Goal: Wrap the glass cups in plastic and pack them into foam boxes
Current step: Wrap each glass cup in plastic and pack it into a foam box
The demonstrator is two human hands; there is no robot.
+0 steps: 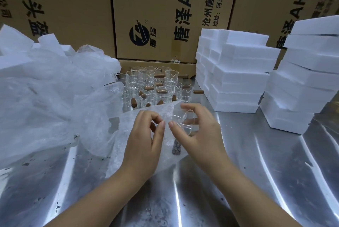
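Here, the right hand [201,133] has the glass cup [185,124] inside its grip.

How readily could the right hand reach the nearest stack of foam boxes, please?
Probably yes: only bare table lies between the right hand and the foam boxes, though its grip is full with a glass cup.
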